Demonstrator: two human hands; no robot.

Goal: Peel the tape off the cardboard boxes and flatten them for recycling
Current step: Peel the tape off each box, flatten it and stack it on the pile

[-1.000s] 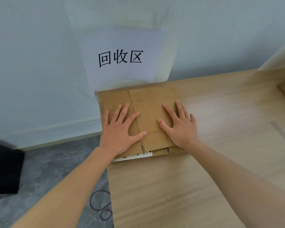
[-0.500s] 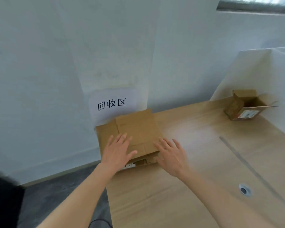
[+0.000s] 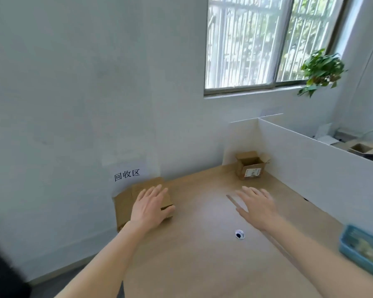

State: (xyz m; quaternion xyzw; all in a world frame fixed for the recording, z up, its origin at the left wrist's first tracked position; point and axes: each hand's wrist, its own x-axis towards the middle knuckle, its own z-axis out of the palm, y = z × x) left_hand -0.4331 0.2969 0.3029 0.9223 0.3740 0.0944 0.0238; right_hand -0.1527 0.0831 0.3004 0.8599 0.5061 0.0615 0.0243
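One flattened cardboard box (image 3: 125, 203) lies under the left hand (image 3: 149, 208), fingers spread, empty. Beyond the right hand (image 3: 256, 208), also spread and empty, an open cardboard box (image 3: 251, 166) stands unflattened on the worktop (image 3: 202, 254).

Both bare arms outstretched, left hand (image 3: 150, 206) and right hand (image 3: 257, 206) palm-down, fingers spread.

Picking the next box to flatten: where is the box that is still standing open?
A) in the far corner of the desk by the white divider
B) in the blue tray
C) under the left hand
A: the open box stands in the far corner against the white divider, untouched by either hand.
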